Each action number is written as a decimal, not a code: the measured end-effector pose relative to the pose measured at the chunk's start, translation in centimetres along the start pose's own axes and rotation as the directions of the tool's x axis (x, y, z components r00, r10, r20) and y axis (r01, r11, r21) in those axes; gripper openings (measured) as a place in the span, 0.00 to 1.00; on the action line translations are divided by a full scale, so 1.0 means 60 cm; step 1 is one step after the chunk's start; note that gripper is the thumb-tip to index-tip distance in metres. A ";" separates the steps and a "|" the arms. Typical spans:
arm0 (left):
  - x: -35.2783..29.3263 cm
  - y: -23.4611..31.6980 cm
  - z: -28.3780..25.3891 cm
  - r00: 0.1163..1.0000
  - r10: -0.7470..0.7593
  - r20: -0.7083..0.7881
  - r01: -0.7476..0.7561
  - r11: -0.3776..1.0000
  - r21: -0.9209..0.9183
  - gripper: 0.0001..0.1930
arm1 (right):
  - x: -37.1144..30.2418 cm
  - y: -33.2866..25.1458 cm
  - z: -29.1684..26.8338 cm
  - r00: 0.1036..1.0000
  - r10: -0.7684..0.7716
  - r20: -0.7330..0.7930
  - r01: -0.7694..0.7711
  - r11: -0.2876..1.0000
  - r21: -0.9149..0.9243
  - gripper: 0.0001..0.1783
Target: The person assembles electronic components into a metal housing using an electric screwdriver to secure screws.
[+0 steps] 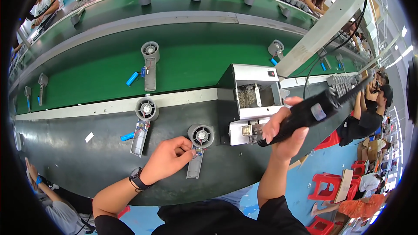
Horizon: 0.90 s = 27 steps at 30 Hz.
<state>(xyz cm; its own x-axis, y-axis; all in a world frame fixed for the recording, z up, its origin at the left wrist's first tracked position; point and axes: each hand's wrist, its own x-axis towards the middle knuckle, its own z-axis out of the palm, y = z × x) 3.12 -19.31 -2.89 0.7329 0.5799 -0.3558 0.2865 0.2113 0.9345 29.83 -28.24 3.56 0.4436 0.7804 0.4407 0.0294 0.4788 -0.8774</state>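
My left hand (pixel 174 159), a dark watch on its wrist, is closed with its fingertips at the open handle of a grey handheld fan (pixel 201 135), near the fan's small circuit board. The fan lies on the dark work table, its round head pointing away from me. My right hand (pixel 285 132) grips a black electric screwdriver (pixel 311 114), holding it tilted with its tip low at the front of a screw feeder (pixel 254 98). Left of my left hand lies a second handheld fan (pixel 140 135) with a blue battery (pixel 127 136) beside it.
Beyond the table runs a green conveyor belt (pixel 187 56) carrying more fans, one a handheld fan (pixel 150 67) with a loose battery (pixel 132 78). A pale metal post (pixel 322 30) rises behind the feeder. Co-workers sit to the right, and another person's hand (pixel 32 172) shows at the left edge.
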 end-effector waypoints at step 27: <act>-0.003 -0.006 -0.015 0.982 0.175 -0.067 -0.169 0.982 0.083 0.06 | -0.124 0.061 0.180 0.947 -0.286 -0.144 0.299 0.952 0.071 0.40</act>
<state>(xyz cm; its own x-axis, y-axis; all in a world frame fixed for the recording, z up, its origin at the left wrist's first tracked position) 2.31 -18.77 -3.17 0.7289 0.6591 -0.1854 0.2088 0.0439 0.9770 16.96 -27.96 -0.87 0.5408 0.5441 0.6415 0.0968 0.7173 -0.6900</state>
